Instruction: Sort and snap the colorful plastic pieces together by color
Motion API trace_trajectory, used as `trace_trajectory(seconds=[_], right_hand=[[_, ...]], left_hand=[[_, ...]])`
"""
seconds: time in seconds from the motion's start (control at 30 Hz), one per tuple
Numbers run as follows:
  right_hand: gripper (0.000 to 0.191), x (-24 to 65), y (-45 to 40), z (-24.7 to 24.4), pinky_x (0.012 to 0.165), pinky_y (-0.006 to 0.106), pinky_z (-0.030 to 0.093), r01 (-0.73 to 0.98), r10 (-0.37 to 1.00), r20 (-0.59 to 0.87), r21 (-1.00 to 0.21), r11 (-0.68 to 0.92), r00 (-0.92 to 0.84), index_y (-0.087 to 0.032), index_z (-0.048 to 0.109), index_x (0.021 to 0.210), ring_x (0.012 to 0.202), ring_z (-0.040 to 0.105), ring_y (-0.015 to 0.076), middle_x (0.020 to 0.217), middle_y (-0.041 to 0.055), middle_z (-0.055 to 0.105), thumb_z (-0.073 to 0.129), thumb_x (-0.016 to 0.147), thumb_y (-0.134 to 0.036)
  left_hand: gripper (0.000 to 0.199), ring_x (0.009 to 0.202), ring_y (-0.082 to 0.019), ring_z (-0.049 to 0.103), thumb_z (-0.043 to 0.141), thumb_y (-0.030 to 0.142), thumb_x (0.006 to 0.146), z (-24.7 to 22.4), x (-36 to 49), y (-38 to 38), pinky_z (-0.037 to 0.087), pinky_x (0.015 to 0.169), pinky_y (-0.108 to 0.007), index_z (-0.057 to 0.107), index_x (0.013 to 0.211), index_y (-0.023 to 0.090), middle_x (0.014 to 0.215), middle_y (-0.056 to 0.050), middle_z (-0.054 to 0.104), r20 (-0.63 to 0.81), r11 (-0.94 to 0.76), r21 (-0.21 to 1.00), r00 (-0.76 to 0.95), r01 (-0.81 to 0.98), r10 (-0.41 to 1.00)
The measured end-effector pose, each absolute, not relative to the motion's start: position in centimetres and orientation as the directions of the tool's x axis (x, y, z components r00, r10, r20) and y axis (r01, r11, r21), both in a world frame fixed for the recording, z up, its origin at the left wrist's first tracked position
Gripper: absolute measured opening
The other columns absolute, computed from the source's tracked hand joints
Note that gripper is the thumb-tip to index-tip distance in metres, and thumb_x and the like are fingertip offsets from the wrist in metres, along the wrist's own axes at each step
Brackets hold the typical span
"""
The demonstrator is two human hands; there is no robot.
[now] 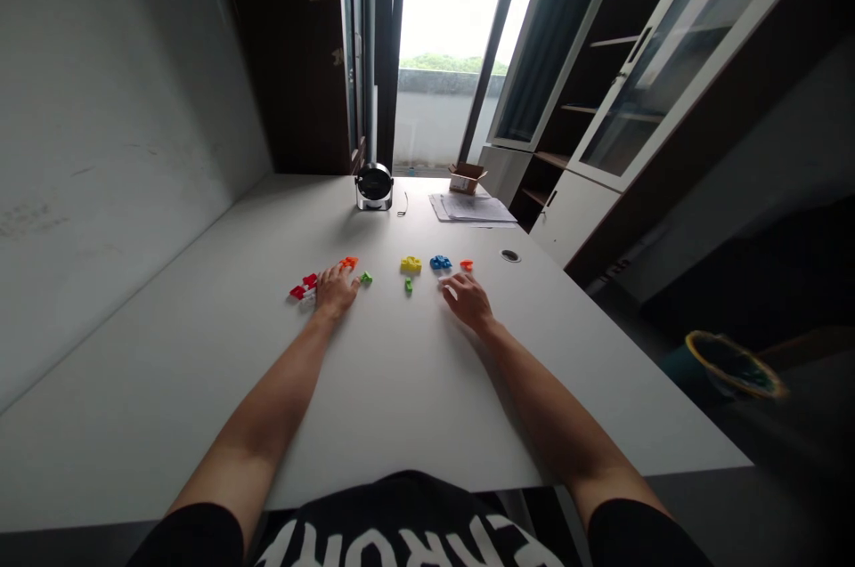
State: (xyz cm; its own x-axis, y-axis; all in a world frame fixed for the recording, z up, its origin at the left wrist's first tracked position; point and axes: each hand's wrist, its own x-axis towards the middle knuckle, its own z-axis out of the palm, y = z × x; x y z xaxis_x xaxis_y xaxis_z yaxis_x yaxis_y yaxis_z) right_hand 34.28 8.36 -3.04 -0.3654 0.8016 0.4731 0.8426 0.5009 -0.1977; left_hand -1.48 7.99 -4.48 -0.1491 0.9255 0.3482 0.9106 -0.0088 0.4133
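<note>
My left hand (336,291) lies on the white table with its fingers stretched apart. Its fingertips reach an orange piece (348,263), and its thumb is beside a green piece (366,278). Left of that hand are red pieces (297,292) and a white piece (308,295), partly covered. My right hand (470,300) is curled, its fingertips at a small white piece (443,280) that it seems to pinch. Just beyond are blue pieces (441,262) and an orange piece (466,264). Between the hands sit yellow pieces (411,264) and another green piece (409,285).
A round black device on a silver stand (374,186) is at the table's far side. Papers (474,208) and an open cardboard box (466,178) lie at the back right, near a cable hole (510,255). A wall (134,104) borders the left; cabinets (581,202) stand right.
</note>
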Motion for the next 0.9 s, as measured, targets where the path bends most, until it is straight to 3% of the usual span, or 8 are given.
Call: trace_trajectory(seconds=[0.17, 0.4, 0.63, 0.9], right_hand=[[0.023, 34.2, 8.1, -2.5, 0.088, 0.037, 0.048, 0.817, 0.785, 0.479, -0.209, 0.537, -0.393, -0.024, 0.071, 0.103, 0.101, 0.059, 0.0251, 0.105, 0.0084, 0.069, 0.049, 0.1, -0.027], [0.026, 33.5, 7.3, -1.4, 0.086, 0.035, 0.047, 0.772, 0.762, 0.505, -0.258, 0.581, -0.405, -0.023, 0.072, 0.097, 0.096, 0.061, 0.0236, 0.097, 0.0083, 0.07, 0.047, 0.101, -0.028], [0.025, 29.6, 4.8, -0.4, 0.082, 0.034, 0.049, 0.647, 0.751, 0.54, -0.426, 0.632, -0.379, -0.024, 0.072, 0.091, 0.086, 0.063, 0.0217, 0.089, 0.0065, 0.07, 0.05, 0.101, -0.031], [0.023, 27.3, 4.1, -2.8, 0.072, 0.029, 0.048, 0.535, 0.759, 0.523, -0.543, 0.648, -0.388, -0.023, 0.07, 0.089, 0.075, 0.063, 0.0178, 0.083, 0.003, 0.071, 0.051, 0.1, -0.032]], left_hand=[[0.04, 0.118, -0.031, 0.051, 0.046, 0.047, 0.098, -4.0, -1.4, 7.6, 0.032, 0.11, -0.046, 0.064, 0.121, 0.02, 0.124, -0.015, 0.062, 0.369, 0.035, 0.413, -0.202, 0.91, 0.907], [0.034, 0.118, -0.029, 0.05, 0.049, 0.044, 0.097, -3.3, -1.0, 7.2, 0.03, 0.11, -0.043, 0.063, 0.119, 0.022, 0.125, -0.012, 0.062, 0.344, 0.031, 0.417, -0.189, 0.908, 0.92], [0.02, 0.112, -0.03, 0.054, 0.051, 0.04, 0.094, -2.8, -0.5, 6.9, 0.037, 0.104, -0.044, 0.065, 0.095, 0.024, 0.113, -0.011, 0.064, 0.336, 0.045, 0.382, -0.183, 0.923, 0.924], [0.012, 0.108, -0.031, 0.057, 0.058, 0.031, 0.087, -3.4, -1.5, 7.2, 0.041, 0.097, -0.044, 0.061, 0.097, 0.025, 0.109, -0.011, 0.069, 0.324, 0.12, 0.427, -0.276, 0.896, 0.905]])
